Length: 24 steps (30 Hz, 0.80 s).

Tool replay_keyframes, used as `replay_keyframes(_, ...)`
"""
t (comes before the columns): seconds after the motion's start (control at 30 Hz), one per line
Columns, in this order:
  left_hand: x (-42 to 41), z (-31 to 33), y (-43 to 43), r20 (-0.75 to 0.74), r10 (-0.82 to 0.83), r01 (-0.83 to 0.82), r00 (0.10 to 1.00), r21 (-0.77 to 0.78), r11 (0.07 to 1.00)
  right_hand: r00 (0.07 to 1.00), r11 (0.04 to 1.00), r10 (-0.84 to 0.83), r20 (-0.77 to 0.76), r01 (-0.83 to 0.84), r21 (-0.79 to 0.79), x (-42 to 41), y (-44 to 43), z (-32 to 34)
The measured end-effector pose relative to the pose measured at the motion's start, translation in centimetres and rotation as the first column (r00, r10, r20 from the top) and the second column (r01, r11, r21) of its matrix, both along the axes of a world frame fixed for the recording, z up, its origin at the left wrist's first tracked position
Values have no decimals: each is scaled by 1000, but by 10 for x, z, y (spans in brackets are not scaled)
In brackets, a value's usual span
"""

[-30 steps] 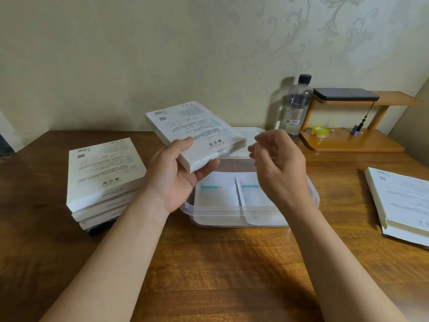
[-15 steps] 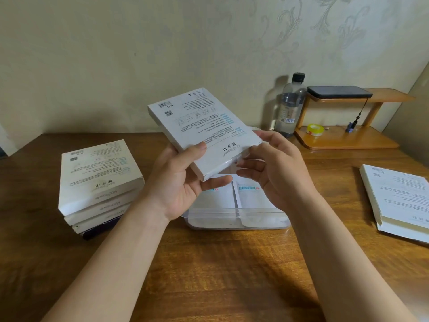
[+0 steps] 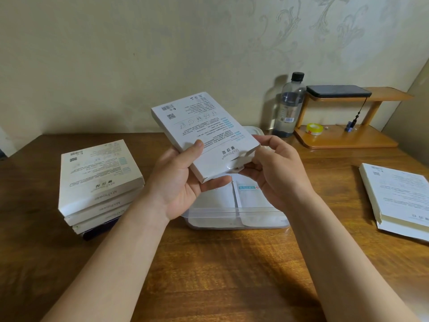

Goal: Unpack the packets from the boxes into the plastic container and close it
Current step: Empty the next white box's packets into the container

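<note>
The left hand grips a flat white box by its near end, thumb across the printed face and fingers curled beneath, holding it tilted above the bench. The right hand meets the same end from the other side, its fingertips pinching at the end flap, which looks partly lifted; whether it is fully free I cannot tell. The box hangs directly over the plastic container, a clear, open tub on the bench with two white packets lying flat inside it side by side. What seems to be its lid lies just behind, mostly hidden by the box. By my reckoning the box is light, thin card: stiff enough to hold by the edges, but easy to dent if squeezed across the broad face, so the grip belongs at the narrow sides near the open end. The packets should be soft, smooth and prone to slide out together once the mouth tips down. On the left stands a stack of boxes, apparently not yet opened; well apart on the right lie more flat boxes. At the back are a bottle and a small wooden shelf.
</note>
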<state>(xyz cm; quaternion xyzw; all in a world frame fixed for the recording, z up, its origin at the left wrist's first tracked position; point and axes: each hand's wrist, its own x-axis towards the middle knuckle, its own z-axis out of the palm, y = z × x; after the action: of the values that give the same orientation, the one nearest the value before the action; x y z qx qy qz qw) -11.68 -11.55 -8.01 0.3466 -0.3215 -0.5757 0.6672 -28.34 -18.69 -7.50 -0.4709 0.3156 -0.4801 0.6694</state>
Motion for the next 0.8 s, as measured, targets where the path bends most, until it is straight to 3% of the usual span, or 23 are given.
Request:
replay_keyframes(0.53, -2, 7, 3, -185, 95, -81, 978, 80, 993, 990, 994, 86, 114, -77, -81, 2, -1, -1)
replay_keyframes(0.8, 1, 7, 5, -199, -25, 53, 980, 140, 989, 992, 995, 30, 126, -18, -96, 0, -3, -3)
